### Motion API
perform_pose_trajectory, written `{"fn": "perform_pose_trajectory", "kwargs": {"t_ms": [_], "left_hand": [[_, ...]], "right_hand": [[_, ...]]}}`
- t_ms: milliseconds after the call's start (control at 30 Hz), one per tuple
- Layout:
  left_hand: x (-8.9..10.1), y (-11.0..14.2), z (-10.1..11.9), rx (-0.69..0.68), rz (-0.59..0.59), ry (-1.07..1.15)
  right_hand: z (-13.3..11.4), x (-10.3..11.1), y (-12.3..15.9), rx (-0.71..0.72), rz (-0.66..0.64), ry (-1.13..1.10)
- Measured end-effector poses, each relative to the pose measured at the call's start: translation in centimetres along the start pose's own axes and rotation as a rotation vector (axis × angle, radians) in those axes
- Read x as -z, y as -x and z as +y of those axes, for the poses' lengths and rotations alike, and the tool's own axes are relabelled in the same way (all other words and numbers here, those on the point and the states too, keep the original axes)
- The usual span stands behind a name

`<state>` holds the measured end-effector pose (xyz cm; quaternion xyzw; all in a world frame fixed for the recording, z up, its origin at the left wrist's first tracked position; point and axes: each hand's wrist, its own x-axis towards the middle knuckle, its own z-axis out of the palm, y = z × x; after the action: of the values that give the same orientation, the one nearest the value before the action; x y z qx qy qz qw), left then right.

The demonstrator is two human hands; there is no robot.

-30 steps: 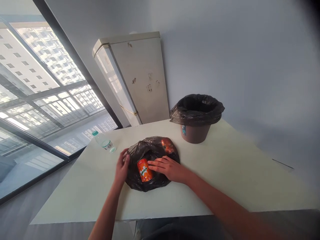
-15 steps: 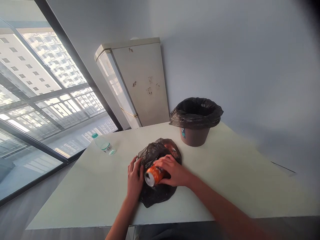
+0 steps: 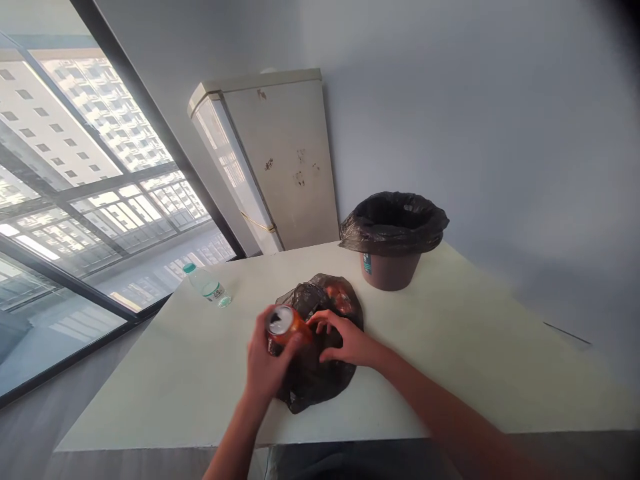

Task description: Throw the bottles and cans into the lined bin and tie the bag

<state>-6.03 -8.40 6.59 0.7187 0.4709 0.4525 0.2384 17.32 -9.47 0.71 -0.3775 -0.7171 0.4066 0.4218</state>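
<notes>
Head camera: the orange can (image 3: 294,328) sits in the person's left hand (image 3: 265,360), held above the near-left part of a crumpled black bag (image 3: 323,383). It leans over, its silver top with the opened mouth turned up toward the wearer, its other end slanting down to the right. The left forearm comes up from the bottom edge, and that hand is closed about the can, fingers along the outer side and thumb across the near side, close below the top.

The right hand (image 3: 353,343) reaches in from the other side, palm inward over the bag, thumb and curled fingers parted with a gap between them. It grips nothing that I can make out; its fingertips come right up by the can's lower end, though I can't tell whether they touch.

A reddish-orange item (image 3: 340,298) shows at the bag's far right. Beyond stands a brown bin (image 3: 393,273) lined in black, and a clear bottle (image 3: 207,287) lies off to the left on the pale table (image 3: 450,373).
</notes>
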Motion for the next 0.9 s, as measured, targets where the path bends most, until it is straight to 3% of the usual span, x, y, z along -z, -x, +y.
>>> {"fn": "perform_pose_trajectory", "kwargs": {"t_ms": [100, 167, 233, 333, 433, 600, 767, 900], "left_hand": [[2.8, -4.2, -2.9, 0.002, 0.278, -0.112], [4.1, -7.2, -5.9, 0.044, 0.376, -0.134], [4.4, -9.5, -9.4, 0.105, 0.388, -0.104], [3.4, -11.4, -14.0, 0.187, 0.39, -0.208], [2.0, -11.9, -17.1, 0.267, 0.282, -0.229], [1.2, -12.1, -19.0, 0.356, 0.197, -0.288], [1.6, -11.5, -18.8, 0.444, 0.155, -0.387], [1.6, -10.5, -18.1, 0.421, 0.161, -0.46]], "right_hand": [[0.1, 0.2, 0.0, -0.039, -0.016, 0.112], [0.1, 0.2, 0.1, -0.016, -0.042, 0.167], [0.1, 0.0, 0.1, 0.036, -0.06, 0.195], [0.3, -0.1, 0.0, 0.1, -0.087, 0.224], [0.7, -0.2, -0.2, 0.138, -0.096, 0.271], [1.2, -0.2, -0.3, 0.152, -0.129, 0.315], [1.1, -0.1, 0.0, 0.16, -0.185, 0.383], [1.3, 0.1, 0.1, 0.162, -0.197, 0.475]]}}
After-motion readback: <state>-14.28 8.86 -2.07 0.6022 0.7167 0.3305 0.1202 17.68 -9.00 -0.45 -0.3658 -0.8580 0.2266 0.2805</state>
